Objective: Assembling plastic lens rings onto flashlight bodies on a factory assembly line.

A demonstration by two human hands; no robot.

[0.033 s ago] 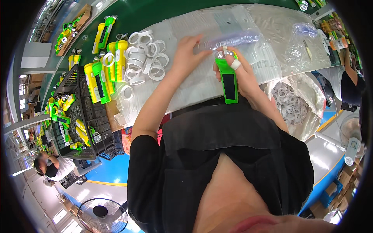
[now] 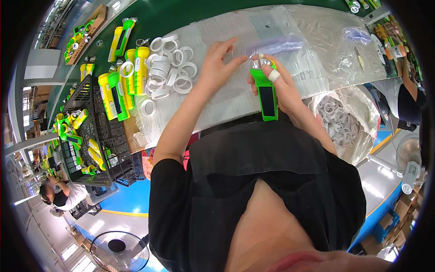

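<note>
My right hand (image 2: 284, 86) grips a green flashlight (image 2: 262, 84) with a dark panel along its handle and a clear, shiny head at the top. The thumb and a finger of that hand wear white wraps, and the fingers curl round the flashlight's neck. My left hand (image 2: 219, 63) is held to the left of the flashlight head, thumb and fingers apart. Beside its fingertips a row of thin clear discs (image 2: 274, 46) lies on the plastic-covered table (image 2: 217, 111). Whether a clear disc is between those fingers is hard to see.
White rings (image 2: 158, 72) lie heaped left of my left forearm, beside several yellow-and-green flashlights (image 2: 140, 70). A black crate (image 2: 108, 136) with more flashlights stands at the left. At the right, a sack (image 2: 369, 106) holds many rings. A fan (image 2: 118, 247) stands lower left.
My left hand has shifted very slightly, its fingers now a little higher. The flashlight in my right hand has tilted or moved by a tiny amount.
</note>
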